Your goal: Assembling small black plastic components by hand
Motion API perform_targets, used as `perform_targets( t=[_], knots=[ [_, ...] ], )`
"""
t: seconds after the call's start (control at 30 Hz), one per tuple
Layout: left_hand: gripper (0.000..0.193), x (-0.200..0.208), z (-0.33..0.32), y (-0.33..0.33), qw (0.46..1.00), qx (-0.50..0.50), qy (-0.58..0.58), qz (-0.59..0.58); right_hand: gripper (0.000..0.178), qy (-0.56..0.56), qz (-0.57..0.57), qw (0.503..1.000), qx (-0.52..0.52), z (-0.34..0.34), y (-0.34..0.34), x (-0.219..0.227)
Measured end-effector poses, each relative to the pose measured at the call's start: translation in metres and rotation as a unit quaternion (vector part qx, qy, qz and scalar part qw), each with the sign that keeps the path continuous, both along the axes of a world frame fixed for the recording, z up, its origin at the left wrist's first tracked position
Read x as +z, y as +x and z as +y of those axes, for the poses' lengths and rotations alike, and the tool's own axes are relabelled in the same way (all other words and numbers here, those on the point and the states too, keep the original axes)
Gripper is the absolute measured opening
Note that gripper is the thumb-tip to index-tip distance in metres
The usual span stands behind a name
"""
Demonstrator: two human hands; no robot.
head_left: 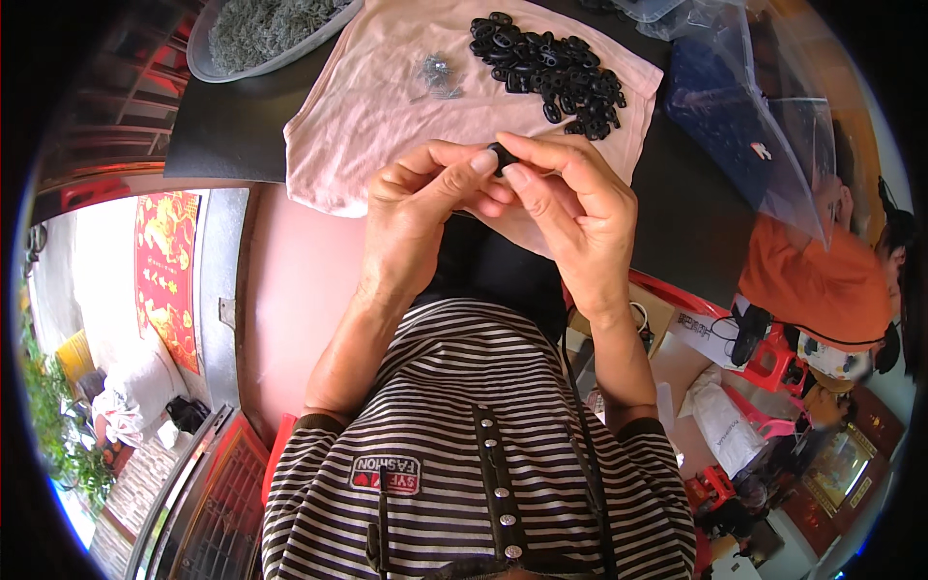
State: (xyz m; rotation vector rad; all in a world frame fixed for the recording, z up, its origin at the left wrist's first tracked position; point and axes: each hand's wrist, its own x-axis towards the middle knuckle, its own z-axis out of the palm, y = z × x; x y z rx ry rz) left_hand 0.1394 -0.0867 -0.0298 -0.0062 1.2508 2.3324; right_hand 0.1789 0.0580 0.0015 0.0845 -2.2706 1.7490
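Observation:
Between my two hands, above the near edge of a pink cloth (362, 116), is a small black oval piece (500, 158). My left hand (425, 193) pinches it from the left with thumb and forefinger. From the other side, my right hand (580, 198) grips it with thumb and forefinger too. The fingers cover most of the piece, so its details are hidden. Beyond my hands, a heap of black oval pieces with holes (551, 68) lies on the cloth. To its left sits a small cluster of thin silvery metal bits (439, 75).
A clear tub (198, 48) filled with grey metal pieces stands at the back left of the dark table (227, 126). Clear plastic sheeting (783, 126) hangs over a dark blue thing at the right. Another person in orange (817, 285) sits to the right.

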Motion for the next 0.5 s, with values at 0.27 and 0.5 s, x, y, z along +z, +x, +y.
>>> perform_targets(
  t=[0.27,0.5],
  knots=[
    [0.016,-0.001,0.009,0.003,0.998,0.018,0.057,-0.037,0.033,0.087,0.044,0.994,-0.047,0.003,-0.003,0.001],
    [0.027,0.000,0.010,0.003,0.982,0.032,0.017,0.183,0.028,-0.128,-0.019,0.991,0.032,0.017,0.002,0.006]
  ],
)
